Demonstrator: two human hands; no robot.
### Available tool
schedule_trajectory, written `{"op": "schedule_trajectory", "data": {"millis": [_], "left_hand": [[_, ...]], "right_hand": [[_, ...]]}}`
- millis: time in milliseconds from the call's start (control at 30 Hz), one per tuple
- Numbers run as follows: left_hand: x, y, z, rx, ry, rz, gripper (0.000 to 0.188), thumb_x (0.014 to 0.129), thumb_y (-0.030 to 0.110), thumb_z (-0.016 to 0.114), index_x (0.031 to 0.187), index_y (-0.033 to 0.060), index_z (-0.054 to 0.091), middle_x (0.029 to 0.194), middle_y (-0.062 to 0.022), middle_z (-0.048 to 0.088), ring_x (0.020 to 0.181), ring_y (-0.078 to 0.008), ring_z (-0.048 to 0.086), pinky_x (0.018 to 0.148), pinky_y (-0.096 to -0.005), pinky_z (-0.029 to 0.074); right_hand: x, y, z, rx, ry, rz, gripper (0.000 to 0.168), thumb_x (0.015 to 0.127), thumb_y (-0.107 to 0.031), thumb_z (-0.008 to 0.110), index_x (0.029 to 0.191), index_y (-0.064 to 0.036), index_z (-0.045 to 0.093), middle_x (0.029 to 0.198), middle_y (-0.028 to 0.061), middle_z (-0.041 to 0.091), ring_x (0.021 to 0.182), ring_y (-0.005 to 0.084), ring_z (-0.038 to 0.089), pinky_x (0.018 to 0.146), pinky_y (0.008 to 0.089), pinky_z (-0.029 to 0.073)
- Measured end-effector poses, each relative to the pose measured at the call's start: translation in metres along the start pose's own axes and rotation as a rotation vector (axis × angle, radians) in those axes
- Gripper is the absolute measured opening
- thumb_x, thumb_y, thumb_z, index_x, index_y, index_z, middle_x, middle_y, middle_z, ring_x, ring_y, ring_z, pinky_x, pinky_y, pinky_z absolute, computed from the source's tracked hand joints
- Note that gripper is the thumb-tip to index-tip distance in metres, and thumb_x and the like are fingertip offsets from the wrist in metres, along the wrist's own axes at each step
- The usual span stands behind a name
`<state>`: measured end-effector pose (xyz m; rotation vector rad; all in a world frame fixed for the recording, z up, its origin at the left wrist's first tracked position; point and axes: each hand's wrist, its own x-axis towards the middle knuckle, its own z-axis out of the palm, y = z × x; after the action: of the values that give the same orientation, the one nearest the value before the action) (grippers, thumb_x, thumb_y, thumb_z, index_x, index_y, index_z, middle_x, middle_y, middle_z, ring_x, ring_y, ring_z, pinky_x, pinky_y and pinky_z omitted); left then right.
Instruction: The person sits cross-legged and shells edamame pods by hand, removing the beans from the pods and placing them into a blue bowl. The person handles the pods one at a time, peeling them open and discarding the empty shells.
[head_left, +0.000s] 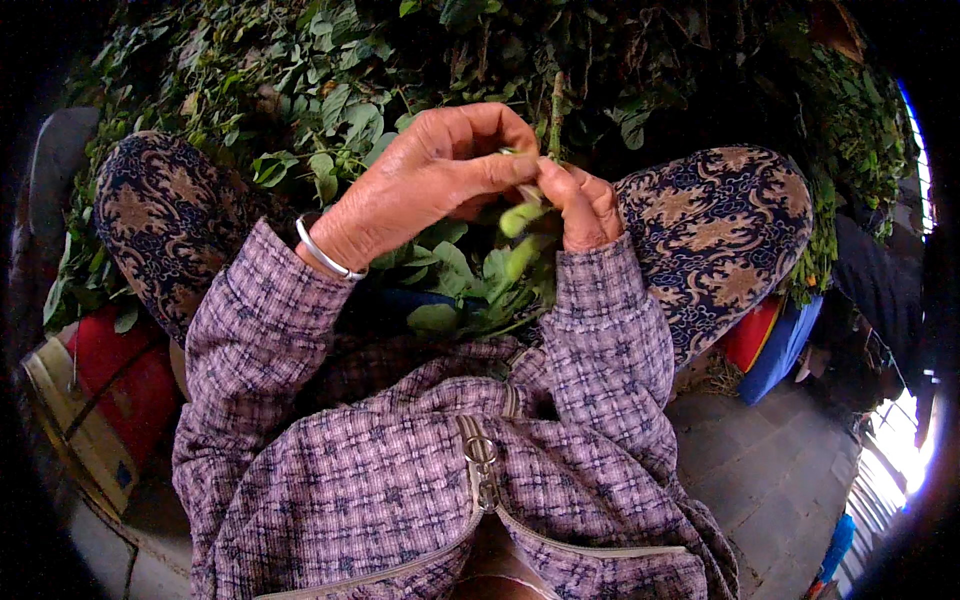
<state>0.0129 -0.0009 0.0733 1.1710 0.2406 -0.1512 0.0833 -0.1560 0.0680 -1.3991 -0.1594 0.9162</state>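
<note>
My left hand (442, 165), with a silver bangle (326, 251) at the wrist, has thumb and fingers pinched together over a bit of green; its shape is mostly hidden. Its fingertips meet those of my right hand (581, 201), whose fingers are curled around a green plant stem (556, 112). The upper end of the stem points away from me. Plump green pods (519, 219), slightly blurred and probably soybean, hang below the joined fingertips. Lower down, green leaves (454, 270) spread between my forearms, over my lap.
A large heap of leafy plants (352, 97) rises in front of me. My knees (720, 217), in patterned cloth, flank my hands. Red material (124, 382) lies at lower left, blue material (780, 352) at right. Grey paving (757, 450) shows at lower right.
</note>
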Motion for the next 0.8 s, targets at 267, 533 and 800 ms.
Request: {"op": "schedule_trajectory", "data": {"millis": [267, 533, 800], "left_hand": [[0.004, -0.006, -0.020, 0.281, 0.090, 0.129, 0.018, 0.088, 0.015, 0.049, 0.098, 0.0032, 0.058, 0.069, 0.0053, 0.050, 0.052, 0.0002, 0.037, 0.046, -0.0171, 0.029], [-0.007, 0.012, -0.020, 0.299, 0.087, -0.057, 0.027, 0.087, 0.028, 0.057, 0.096, 0.0023, 0.060, 0.068, 0.0047, 0.051, 0.053, 0.0008, 0.039, 0.043, -0.0158, 0.026], [-0.004, 0.018, 0.005, 0.395, 0.183, -0.067, 0.014, 0.083, 0.017, 0.058, 0.087, 0.0032, 0.058, 0.064, 0.0032, 0.051, 0.052, -0.0012, 0.040, 0.045, -0.0179, 0.028]], "right_hand": [[0.003, 0.004, -0.008, -0.022, -0.248, -0.003, 0.022, 0.083, -0.017, 0.064, 0.098, -0.001, 0.062, 0.091, 0.0025, 0.065, 0.082, 0.0076, 0.058, 0.076, 0.0239, 0.047], [0.015, 0.011, -0.013, 0.098, 0.106, 0.035, 0.026, 0.081, -0.016, 0.066, 0.102, -0.001, 0.062, 0.097, 0.0039, 0.064, 0.087, 0.0092, 0.057, 0.080, 0.0239, 0.045], [0.004, 0.015, -0.011, -0.047, 0.050, -0.011, 0.033, 0.080, -0.037, 0.065, 0.088, -0.005, 0.065, 0.081, -0.0027, 0.062, 0.072, 0.0070, 0.050, 0.068, 0.0243, 0.041]]}}
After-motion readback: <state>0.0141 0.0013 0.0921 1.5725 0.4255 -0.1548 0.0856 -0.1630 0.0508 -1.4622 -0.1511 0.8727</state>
